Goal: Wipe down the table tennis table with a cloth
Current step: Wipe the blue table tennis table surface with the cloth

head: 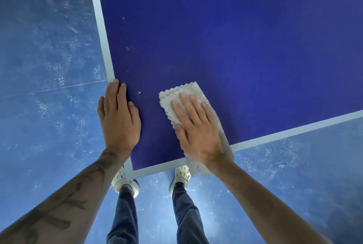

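While right hand [198,131] presses cloth [184,90], white-edged blue table [235,37], scuffed blue floor [49,37]

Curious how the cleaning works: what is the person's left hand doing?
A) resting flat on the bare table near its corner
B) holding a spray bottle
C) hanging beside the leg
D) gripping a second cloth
A: the left hand lies flat, fingers straight, on the blue table tennis table by its corner; only the right hand presses the white cloth.
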Tool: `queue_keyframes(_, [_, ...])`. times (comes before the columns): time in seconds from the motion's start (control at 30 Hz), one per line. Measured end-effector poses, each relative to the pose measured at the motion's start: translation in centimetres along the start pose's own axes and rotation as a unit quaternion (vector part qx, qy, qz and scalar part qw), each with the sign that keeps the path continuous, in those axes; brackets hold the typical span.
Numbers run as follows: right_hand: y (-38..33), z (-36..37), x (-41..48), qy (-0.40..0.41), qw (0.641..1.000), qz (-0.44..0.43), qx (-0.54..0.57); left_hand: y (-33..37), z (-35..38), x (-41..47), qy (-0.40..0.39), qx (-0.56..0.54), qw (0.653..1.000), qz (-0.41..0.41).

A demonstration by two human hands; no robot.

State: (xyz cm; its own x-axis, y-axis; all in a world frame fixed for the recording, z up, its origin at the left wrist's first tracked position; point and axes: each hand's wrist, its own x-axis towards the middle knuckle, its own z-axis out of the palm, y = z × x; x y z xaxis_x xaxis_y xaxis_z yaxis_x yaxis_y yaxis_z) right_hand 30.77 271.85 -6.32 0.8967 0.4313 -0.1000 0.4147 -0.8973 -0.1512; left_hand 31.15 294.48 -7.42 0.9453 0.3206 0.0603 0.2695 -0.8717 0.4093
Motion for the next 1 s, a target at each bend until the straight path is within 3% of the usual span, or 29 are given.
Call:
queue_keyframes(0.13, [2.7, -0.6, 0.9, -0.003, 0.987, 0.163, -0.016, 0.3, -0.4, 0.0, -0.01, 0.001, 1.0, -0.01])
queue_keyframes(0.27, [-3.7, 0.5, 2.1, 0.029, 0.96, 0.28, 0.017, -0.7, -1.5, 0.5, -0.038, 0.001, 0.999, 0.018])
queue_keyframes(0.43, [-14.3, 2.6, 0.6, 0.042, 0.939, 0.339, 0.042, -4.4, -4.2, 2.8, -0.112, 0.015, 0.984, 0.141])
queue_keyframes(0.53, [-18.1, 2.8, 4.2, 0.06, 0.928, 0.363, 0.058, -6.1, -5.6, 4.8, -0.164, 0.01, 0.966, 0.198])
queue_keyframes(0.67, [-18.1, 2.3, 9.6, 0.066, 0.919, 0.383, 0.067, -7.3, -6.5, 7.4, -0.209, -0.003, 0.945, 0.252])
queue_keyframes(0.87, [-19.8, 3.6, 5.4, 0.07, 0.897, 0.432, 0.06, -7.9, -7.3, 10.2, -0.243, -0.023, 0.918, 0.311])
queue_keyframes(1.0, [-20.4, 3.8, 7.6, 0.057, 0.876, 0.476, 0.059, -8.0, -7.7, 12.6, -0.259, -0.028, 0.903, 0.343])
